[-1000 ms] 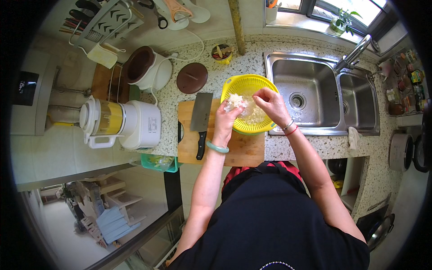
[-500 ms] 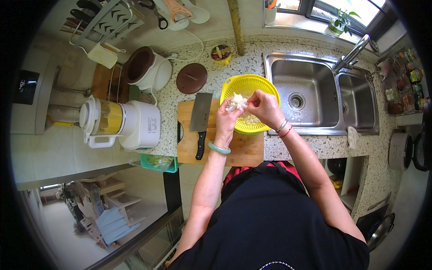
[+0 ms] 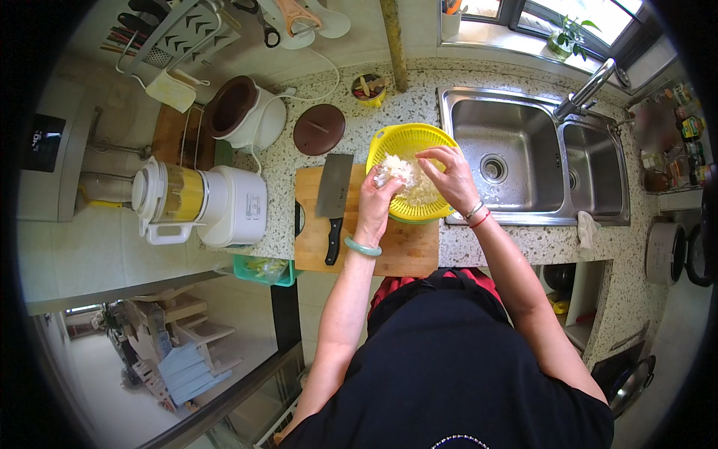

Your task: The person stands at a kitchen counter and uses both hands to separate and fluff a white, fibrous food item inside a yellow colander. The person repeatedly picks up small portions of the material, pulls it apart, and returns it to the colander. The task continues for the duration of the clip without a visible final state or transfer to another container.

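A white frilly clump [image 3: 393, 169], which looks like soaked white fungus, is held in my left hand [image 3: 374, 200], with the fingers closed around its lower side. A jade-green bangle circles that wrist. Just to the right hovers my right hand [image 3: 451, 178], its thumb and index finger parted and nothing visible between them. Both hands are over a yellow colander [image 3: 389, 133], and loose pale pieces [image 3: 419, 193] lie inside it. The colander overlaps the far right part of a wooden cutting board [image 3: 407, 251]. On the board's left rests a cleaver [image 3: 334, 187], black handle toward me.
A double steel sink [image 3: 508, 142] adjoins the colander's right side. Left of the board stand a white blender-type machine [image 3: 235, 206] and a white pot [image 3: 269, 120]. A brown lid [image 3: 318, 129] and a small yellow container [image 3: 369, 90] sit behind. A green basket [image 3: 283, 278] hangs below the counter edge.
My right hand has drawn away from the white clump to the right, and its thumb and index finger have parted. The left hand still holds the clump in nearly the same place.
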`<state>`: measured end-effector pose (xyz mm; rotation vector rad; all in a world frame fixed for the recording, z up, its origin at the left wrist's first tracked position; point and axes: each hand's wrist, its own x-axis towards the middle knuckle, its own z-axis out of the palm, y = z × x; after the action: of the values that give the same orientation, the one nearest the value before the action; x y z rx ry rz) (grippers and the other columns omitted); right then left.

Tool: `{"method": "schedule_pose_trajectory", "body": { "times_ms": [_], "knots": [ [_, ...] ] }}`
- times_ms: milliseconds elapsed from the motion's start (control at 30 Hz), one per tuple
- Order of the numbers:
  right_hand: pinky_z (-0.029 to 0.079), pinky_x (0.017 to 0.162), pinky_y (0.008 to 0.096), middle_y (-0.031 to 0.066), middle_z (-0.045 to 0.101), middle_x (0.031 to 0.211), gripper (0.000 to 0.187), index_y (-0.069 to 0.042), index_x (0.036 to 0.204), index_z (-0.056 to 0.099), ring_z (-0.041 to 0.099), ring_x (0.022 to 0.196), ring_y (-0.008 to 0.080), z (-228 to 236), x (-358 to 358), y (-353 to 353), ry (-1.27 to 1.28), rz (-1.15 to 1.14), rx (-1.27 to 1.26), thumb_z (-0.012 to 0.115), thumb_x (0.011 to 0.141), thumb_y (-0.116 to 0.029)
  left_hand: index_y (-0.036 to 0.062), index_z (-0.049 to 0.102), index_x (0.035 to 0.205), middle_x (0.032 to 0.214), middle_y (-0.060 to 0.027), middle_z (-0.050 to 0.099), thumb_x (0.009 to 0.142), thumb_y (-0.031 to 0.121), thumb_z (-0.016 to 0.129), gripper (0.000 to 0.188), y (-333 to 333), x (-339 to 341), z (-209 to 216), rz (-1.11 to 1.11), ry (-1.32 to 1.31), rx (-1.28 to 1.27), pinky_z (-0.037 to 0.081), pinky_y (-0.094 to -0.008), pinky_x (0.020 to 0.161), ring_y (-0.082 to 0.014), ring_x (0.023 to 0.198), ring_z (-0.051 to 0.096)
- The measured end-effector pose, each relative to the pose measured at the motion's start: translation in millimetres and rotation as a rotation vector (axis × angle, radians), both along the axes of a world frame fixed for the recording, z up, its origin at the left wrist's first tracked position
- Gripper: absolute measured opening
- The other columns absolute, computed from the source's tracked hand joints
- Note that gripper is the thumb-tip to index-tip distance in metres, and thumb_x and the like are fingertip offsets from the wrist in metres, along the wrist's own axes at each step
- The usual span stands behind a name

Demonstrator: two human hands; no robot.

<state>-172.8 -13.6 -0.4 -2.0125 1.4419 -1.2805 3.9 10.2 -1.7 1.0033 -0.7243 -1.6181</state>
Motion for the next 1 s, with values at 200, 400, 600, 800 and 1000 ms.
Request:
{"method": "schedule_pose_trajectory", "body": {
  "times_ms": [200,400,600,800,1000],
  "knots": [
    [0.047,0.067,0.0326,0.0075,0.061,0.076,0.018,-0.004,0.085,0.063,0.057,0.071,0.0225,26.8,16.3,9.1,-0.051,0.118,0.173,0.071,0.077,-0.018,0.0014,0.053,0.118,0.107,-0.0045,0.063,0.085,0.000,0.060,0.034,-0.3,-8.7,6.0,0.026,-0.066,-0.044,0.049,-0.0248,0.085,-0.0109,0.095,0.060],
    [0.050,0.064,0.0372,0.0110,0.061,0.076,0.016,-0.002,0.082,0.059,0.061,0.072,0.0272,19.2,18.9,6.7,-0.051,0.107,0.133,0.069,0.077,-0.013,0.0009,0.052,0.119,0.109,-0.0046,0.062,0.088,0.005,0.060,0.033,1.3,-8.2,9.9,-0.013,-0.038,-0.061,0.048,-0.0234,0.085,-0.0102,0.096,0.059],
    [0.051,0.063,0.0361,0.0135,0.063,0.075,0.011,-0.001,0.081,0.060,0.063,0.070,0.0289,16.7,21.0,6.9,-0.058,0.083,0.116,0.066,0.076,-0.007,0.0005,0.054,0.120,0.109,-0.0044,0.062,0.088,0.006,0.059,0.032,3.0,-6.6,5.7,0.004,-0.050,-0.034,0.047,-0.0231,0.085,-0.0104,0.096,0.059],
    [0.051,0.060,0.0331,0.0120,0.064,0.072,0.009,0.000,0.084,0.063,0.064,0.065,0.0252,8.6,18.4,6.8,-0.286,0.015,0.230,0.066,0.078,-0.006,0.0001,0.057,0.116,0.109,-0.0045,0.062,0.089,0.009,0.061,0.029,4.9,-4.7,3.7,0.047,-0.061,-0.027,0.048,-0.0236,0.084,-0.0110,0.095,0.059],
    [0.049,0.055,0.0306,0.0104,0.063,0.068,0.017,-0.001,0.086,0.063,0.061,0.059,0.0196,18.5,13.9,4.6,-0.078,-0.051,0.020,0.070,0.079,-0.015,-0.0004,0.055,0.117,0.107,-0.0052,0.063,0.089,0.008,0.063,0.030,2.0,-9.7,8.9,0.101,-0.249,-0.080,0.049,-0.0244,0.081,-0.0104,0.095,0.059]
  ]
}}
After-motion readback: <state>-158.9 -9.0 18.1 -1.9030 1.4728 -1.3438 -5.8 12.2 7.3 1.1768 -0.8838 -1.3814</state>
